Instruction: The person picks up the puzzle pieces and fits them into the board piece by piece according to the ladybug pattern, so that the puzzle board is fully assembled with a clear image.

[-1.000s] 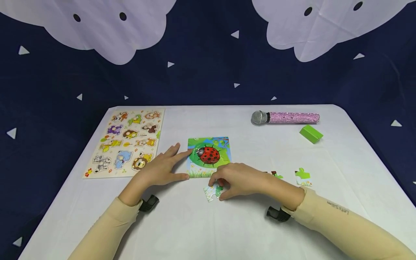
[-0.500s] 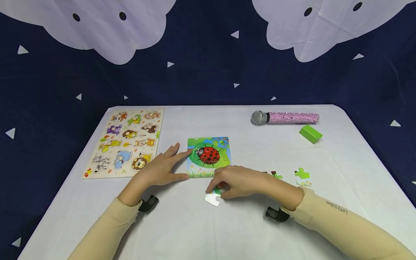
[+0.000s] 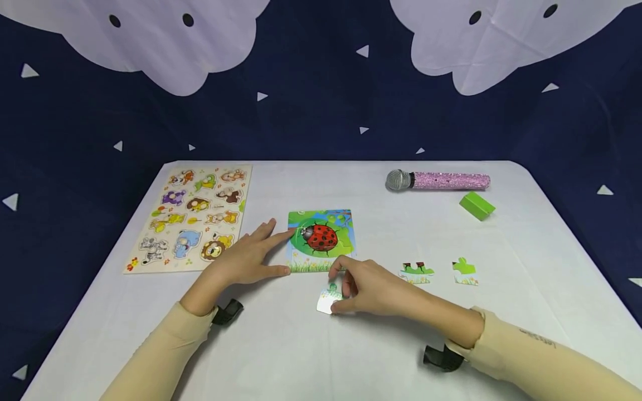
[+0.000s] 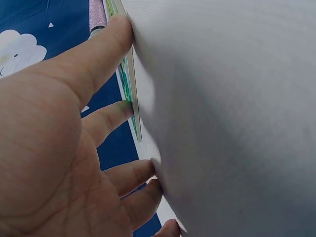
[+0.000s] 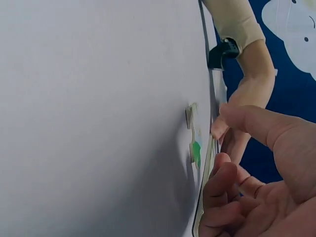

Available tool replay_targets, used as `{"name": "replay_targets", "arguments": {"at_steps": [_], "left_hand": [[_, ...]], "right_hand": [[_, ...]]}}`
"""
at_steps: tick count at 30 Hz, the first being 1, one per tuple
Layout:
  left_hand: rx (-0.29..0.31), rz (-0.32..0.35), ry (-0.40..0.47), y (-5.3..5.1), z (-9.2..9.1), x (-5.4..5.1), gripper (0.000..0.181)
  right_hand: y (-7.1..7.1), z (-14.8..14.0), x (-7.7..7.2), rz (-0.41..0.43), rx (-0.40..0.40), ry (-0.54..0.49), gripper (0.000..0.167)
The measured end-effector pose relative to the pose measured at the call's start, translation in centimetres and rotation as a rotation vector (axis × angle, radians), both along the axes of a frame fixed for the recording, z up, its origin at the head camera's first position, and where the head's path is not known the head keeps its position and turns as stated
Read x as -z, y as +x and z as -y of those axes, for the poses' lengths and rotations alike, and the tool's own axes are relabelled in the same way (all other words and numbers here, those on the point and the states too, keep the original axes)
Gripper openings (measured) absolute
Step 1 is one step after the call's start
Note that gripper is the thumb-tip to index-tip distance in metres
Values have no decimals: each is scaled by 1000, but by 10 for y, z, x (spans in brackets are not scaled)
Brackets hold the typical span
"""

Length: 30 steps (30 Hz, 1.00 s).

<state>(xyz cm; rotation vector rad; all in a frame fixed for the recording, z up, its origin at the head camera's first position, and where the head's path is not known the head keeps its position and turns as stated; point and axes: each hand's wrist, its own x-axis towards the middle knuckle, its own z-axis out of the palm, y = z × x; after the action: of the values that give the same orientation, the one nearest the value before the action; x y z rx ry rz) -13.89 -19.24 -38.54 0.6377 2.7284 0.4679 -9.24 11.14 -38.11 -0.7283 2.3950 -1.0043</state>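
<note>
A square ladybug jigsaw puzzle (image 3: 319,238) lies mid-table in the head view. My left hand (image 3: 246,260) rests at its left side, fingers spread; the index fingertip touches the left edge and the thumb is by the lower left corner. In the left wrist view the thumb and a finger of the left hand (image 4: 74,128) meet the board's edge. A loose puzzle piece (image 3: 328,299) lies flat below the board, shiny with glare. My right hand (image 3: 373,288) hovers over it, thumb and index finger parted around it. The right wrist view shows a gap between the piece (image 5: 196,143) and the fingers.
Two more pieces, one with two dark marks (image 3: 417,272) and one mostly green (image 3: 465,271), lie to the right. A wooden animal puzzle board (image 3: 145,225) is on the left. A pink glittery microphone (image 3: 448,181) and a green block (image 3: 477,206) sit at the back right.
The loose piece has been turned on the table below the board. My right thumb and index finger have spread apart, and the right forearm has shifted, uncovering a piece. The left hand stays put.
</note>
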Motion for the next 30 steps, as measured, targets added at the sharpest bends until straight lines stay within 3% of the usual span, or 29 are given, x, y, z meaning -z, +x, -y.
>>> {"name": "replay_targets", "arguments": {"at_steps": [7,15,30], "left_hand": [[-2,0,-8,-1,0,0,84],[5,-7,-4,-1,0,0,84],[5,-6,3,0,0,0,84]], "right_hand": [[6,-2,2,48,43,-3,47],[7,1,9,-9,44,38,48],[12,6,8,-120,45,109,45]]}}
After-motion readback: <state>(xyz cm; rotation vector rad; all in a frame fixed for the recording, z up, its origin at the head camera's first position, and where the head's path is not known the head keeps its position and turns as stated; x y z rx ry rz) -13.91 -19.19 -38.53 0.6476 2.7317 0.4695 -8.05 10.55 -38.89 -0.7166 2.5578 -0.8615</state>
